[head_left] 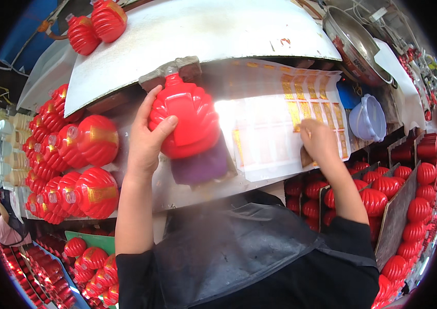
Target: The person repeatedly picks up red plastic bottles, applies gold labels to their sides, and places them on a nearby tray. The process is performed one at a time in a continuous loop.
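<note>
A shiny red plastic bottle (190, 121) with ribbed, shell-like sides lies on the bench, its clear neck pointing away from me at a notched grey block (190, 67). My left hand (149, 131) grips its left side, thumb on top and fingers around the edge. The smooth panel facing up on the bottle is bare. Beneath its near end is a purple pad (200, 167). To the right, my right hand (320, 141) is closed in a pinch at the edge of a gold label (294, 110) on a white backing sheet (264, 162) with several more labels.
Finished-looking red bottles with gold labels (92, 141) crowd the bench's left side; two more (107, 20) stand on the raised white board (203, 26). A pale purple bucket (369, 118) and a large metal pan (355, 44) are at right. Divided bins of red bottles (373, 201) sit below.
</note>
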`<state>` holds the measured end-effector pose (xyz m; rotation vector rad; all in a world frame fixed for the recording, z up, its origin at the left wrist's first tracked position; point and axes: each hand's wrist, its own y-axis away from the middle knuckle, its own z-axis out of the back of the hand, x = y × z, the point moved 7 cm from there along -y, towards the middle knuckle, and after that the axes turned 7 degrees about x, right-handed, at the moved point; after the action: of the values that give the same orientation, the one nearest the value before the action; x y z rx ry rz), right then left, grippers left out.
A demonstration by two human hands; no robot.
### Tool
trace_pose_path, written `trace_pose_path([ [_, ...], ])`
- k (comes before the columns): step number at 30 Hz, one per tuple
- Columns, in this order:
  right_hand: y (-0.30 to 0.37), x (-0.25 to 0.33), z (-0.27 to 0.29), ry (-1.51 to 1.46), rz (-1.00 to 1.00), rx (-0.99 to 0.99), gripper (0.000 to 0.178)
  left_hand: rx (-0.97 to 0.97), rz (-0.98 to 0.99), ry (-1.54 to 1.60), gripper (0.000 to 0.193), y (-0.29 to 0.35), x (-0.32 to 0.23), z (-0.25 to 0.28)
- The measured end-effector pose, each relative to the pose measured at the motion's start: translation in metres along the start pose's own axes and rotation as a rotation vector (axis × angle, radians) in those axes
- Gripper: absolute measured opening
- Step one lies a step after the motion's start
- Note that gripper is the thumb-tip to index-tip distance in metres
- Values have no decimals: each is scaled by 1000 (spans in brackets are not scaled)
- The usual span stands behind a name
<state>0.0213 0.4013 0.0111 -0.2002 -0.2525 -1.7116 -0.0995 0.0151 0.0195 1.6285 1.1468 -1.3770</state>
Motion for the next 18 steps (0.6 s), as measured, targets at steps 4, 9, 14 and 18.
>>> trace_pose_path([
  [4,74,34,-37,277,246,-49,31,-33,16,146,73,-1,9,-1],
  [9,92,42,-32,116,332,-32,48,-63,-24,22,79,4,9,0],
  [14,100,39,-39,152,409,44,59,-127,-102,-169,81,14,0,-3],
  [18,117,41,-42,119,483,-83,59,-95,-58,-94,84,19,0,-8],
])
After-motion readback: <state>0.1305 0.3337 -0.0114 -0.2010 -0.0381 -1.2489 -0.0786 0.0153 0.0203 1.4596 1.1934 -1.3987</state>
